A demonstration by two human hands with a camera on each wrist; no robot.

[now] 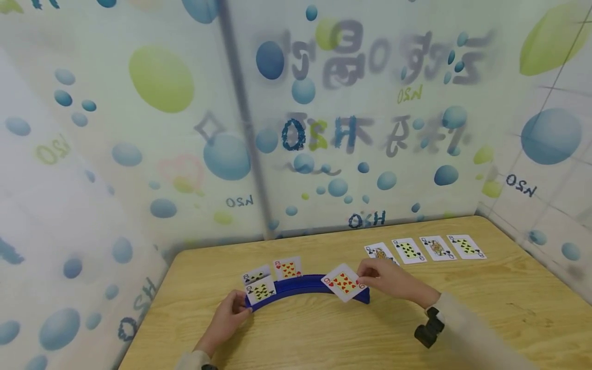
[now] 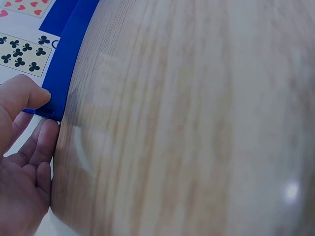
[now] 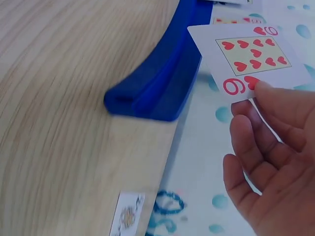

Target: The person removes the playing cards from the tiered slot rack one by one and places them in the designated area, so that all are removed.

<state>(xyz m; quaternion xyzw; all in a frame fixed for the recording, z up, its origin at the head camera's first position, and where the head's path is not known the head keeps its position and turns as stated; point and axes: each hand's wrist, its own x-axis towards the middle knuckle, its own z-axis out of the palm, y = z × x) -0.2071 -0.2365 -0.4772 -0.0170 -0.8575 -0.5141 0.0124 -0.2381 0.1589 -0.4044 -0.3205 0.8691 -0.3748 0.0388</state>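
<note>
A curved blue card holder (image 1: 302,283) lies on the table. My left hand (image 1: 227,314) grips its left end, the thumb on top and the fingers at the end in the left wrist view. A card of clubs (image 1: 261,291) stands in the holder beside that hand, partly covering a black eight (image 1: 256,275) behind it. Farther right an eight of hearts (image 1: 288,269) is upright at the back of the holder. My right hand (image 1: 390,277) pinches a nine of hearts (image 3: 253,51) by one corner, tilted and above the holder's right end in the right wrist view.
On the table (image 1: 324,339) at the back right lies a row of face-up cards: a queen (image 1: 380,252), a black spot card (image 1: 409,250), another queen (image 1: 437,248) and one more black card (image 1: 466,247). Patterned walls (image 1: 324,195) enclose the table's back and sides.
</note>
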